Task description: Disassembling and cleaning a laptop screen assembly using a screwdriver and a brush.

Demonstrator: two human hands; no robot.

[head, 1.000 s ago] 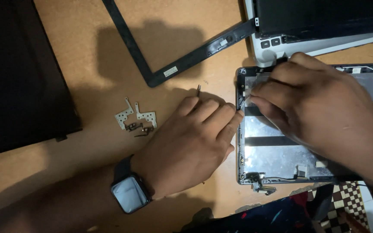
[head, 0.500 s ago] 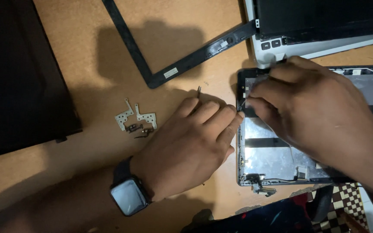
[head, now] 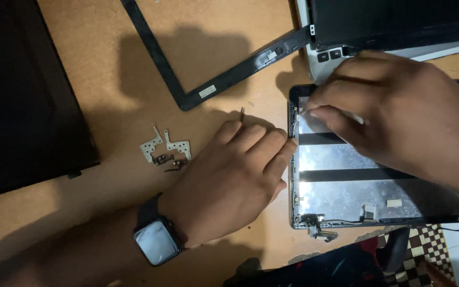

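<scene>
Tan wooden tabletop [head: 107,64], indoor shadows

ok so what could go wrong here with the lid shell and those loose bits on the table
1. The right hand pinches something thin at the back cover corner; a hard tug might tear it.
2. The left hand braces only the cover's edge, so the cover could slide.
3. The two loose hinge brackets and a small screw lie right beside the left hand; a sweep of the wrist could scatter them.
</scene>
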